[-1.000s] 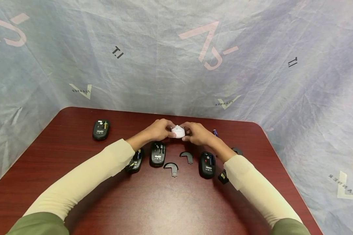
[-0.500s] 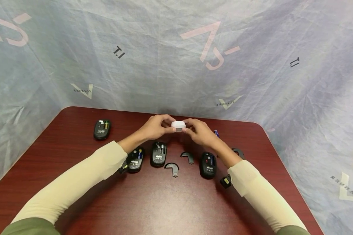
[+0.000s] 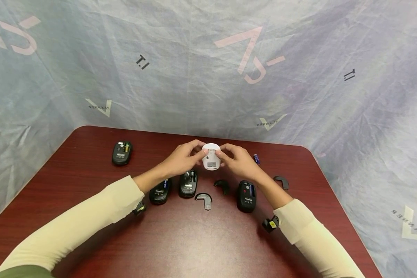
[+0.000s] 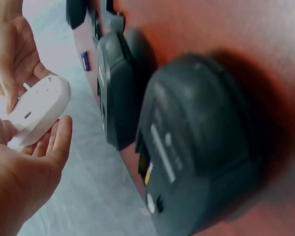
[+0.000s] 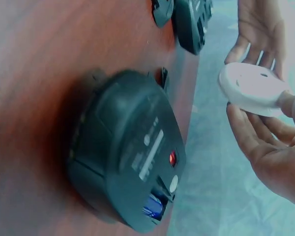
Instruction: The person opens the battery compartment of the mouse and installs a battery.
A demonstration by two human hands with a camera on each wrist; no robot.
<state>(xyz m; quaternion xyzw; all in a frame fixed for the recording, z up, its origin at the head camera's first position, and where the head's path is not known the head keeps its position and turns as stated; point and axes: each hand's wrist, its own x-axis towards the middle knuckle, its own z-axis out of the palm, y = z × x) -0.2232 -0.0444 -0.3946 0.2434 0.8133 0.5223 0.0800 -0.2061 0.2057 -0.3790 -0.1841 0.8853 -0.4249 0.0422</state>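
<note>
A white computer mouse (image 3: 211,161) is held up over the far part of the table, its underside facing the head camera. My left hand (image 3: 182,159) grips its left side, thumb on the underside and fingers behind. On the other side my right hand (image 3: 242,163) holds it the same way, the two thumbs close together near the upper end. Both wrist views show the white mouse (image 4: 42,105) between thumbs and fingers. Below the hands, black mice lie upside down with battery bays uncovered: one (image 3: 188,184) in the middle, one (image 3: 160,192) by the left forearm, one (image 3: 246,197) by the right.
Another overturned black mouse (image 3: 122,153) lies at the far left. Loose black battery covers rest on the red-brown table (image 3: 201,243): one in front (image 3: 204,200), a dark one (image 3: 222,186) behind it, one at right (image 3: 281,182). A blue battery (image 3: 256,159) lies behind the right forearm.
Both hands have tilted the white mouse, so its underside now faces the head camera; earlier it showed end-on. The thumbs have come onto the underside, and the forearms have spread slightly outward.
</note>
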